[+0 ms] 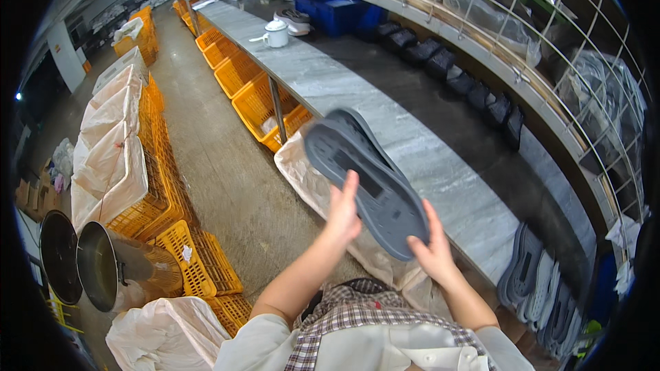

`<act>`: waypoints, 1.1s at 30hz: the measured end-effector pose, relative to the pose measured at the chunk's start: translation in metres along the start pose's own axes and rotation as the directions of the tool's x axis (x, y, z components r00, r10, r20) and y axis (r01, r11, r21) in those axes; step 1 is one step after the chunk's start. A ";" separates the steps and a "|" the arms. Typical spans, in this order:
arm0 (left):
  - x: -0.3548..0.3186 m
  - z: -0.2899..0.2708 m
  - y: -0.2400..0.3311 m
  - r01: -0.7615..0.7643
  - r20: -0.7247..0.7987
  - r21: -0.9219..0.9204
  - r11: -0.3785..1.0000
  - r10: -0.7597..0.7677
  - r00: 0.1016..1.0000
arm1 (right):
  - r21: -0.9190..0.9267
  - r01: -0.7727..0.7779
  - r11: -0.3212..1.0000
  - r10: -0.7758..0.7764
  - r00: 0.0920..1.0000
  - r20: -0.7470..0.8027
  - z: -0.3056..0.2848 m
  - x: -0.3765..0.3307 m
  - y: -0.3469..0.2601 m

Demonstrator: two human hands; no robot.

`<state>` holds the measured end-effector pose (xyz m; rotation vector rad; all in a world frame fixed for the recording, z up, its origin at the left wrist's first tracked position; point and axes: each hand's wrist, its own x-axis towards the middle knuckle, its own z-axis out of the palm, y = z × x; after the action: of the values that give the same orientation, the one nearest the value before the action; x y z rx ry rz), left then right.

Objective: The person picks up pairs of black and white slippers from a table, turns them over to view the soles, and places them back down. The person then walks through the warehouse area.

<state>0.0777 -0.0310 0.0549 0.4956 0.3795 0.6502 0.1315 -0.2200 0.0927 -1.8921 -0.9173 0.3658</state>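
In front of me I hold a pair of dark grey shoe soles point(395, 209), one lying behind the other and tilted over the bench edge. My left hand point(342, 211) grips their left side, thumb on the face of the front sole. My right hand point(434, 244) is closed on the lower right end, with its thumb near the rim. Only the upper edge of the rear sole point(350, 122) shows; the front one covers the rest. Nearest my right arm, several grey and white soles point(526, 268) stand stacked at the bench's right end.
A grey marbled bench point(412, 137) runs away from me. On it are a white enamel pot point(276, 33), shoes point(294, 22), a blue crate point(333, 10) and a row of black pieces point(440, 62). Orange crates point(240, 82) sit underneath; lined crates point(113, 144) and metal drums point(103, 268) stand left.
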 end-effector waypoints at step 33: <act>-0.030 -0.067 0.045 0.093 0.215 0.018 0.996 -0.094 0.972 | 0.597 0.073 0.799 -0.200 0.968 0.149 0.055 0.005 -0.031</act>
<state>0.0015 0.0015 0.0297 0.5467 0.1982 0.4980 0.0886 -0.1731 0.0929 -1.2200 -0.9349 0.6829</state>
